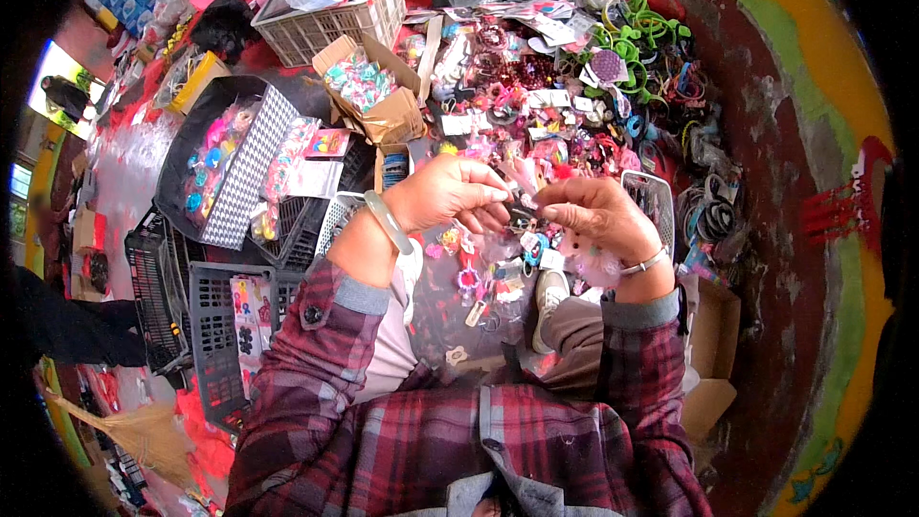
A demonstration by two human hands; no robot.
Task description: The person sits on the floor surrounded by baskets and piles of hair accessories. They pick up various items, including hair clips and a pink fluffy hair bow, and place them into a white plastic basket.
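My left hand (448,193), with a pale bangle at its wrist, pinches thumb against fingers in front of my chest. Facing it, my right hand (601,218) has its thumb and fingers closed together as well, almost touching the left fingertips. A small dark and pinkish piece (522,201) lies between the fingertips, too small and too covered to name. Just under my right palm shows a fluffy pale pink ornament (592,263); whether it hangs from that hand, I cannot tell. Below both hands are several colourful hair accessories (469,278).
A big heap of hair ties and clips (536,77) spreads ahead. Green hair bands (641,38) lie at its far right. To the left stand an open carton of wrapped pieces (407,115), a beige crate (335,29) and black crates (215,325). A white basket (661,193) stands right.
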